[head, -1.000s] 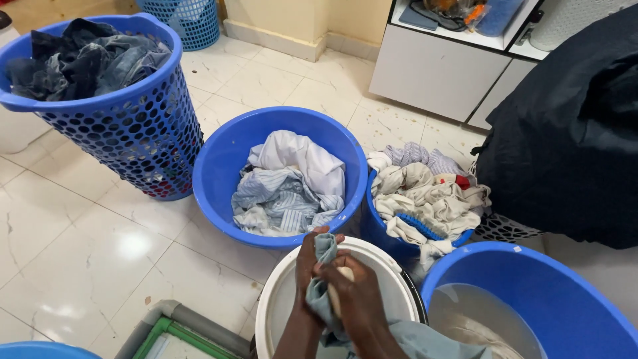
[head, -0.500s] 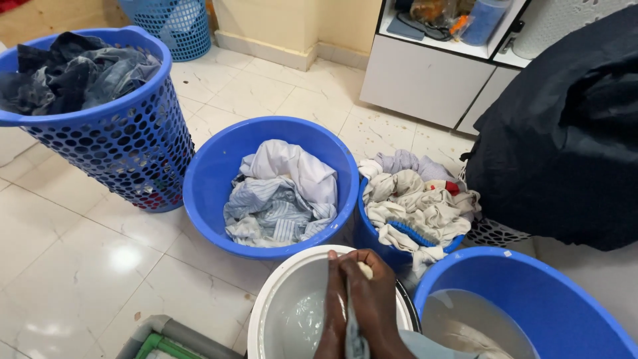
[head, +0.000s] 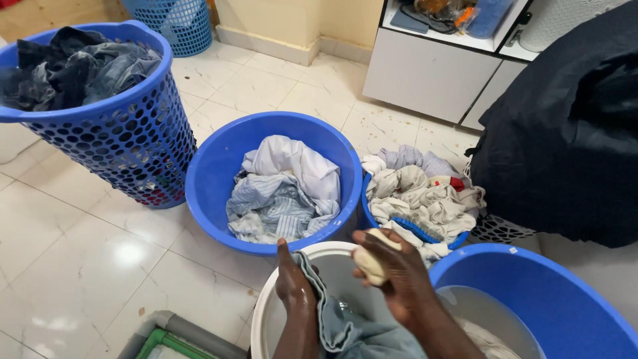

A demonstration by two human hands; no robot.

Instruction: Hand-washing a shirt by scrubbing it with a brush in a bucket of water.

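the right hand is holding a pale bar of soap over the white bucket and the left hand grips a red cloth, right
Not quite: in the head view the cloth in the left hand is grey-blue, not red. The right hand does hold a pale soap bar over the white bucket.

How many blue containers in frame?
5. Perforated laundry basket left; smaller perforated basket top; basin of pale shirts centre; basin of mixed laundry right of it, mostly covered; water basin bottom right. More may be hidden beyond the frame.

Three blue basins (head: 219, 173), (head: 372, 216), (head: 565, 299); two blue perforated baskets (head: 119, 143), (head: 174, 25); one white bucket (head: 279, 299); two hands (head: 292, 282), (head: 399, 269); possibly one soap bar (head: 369, 262)
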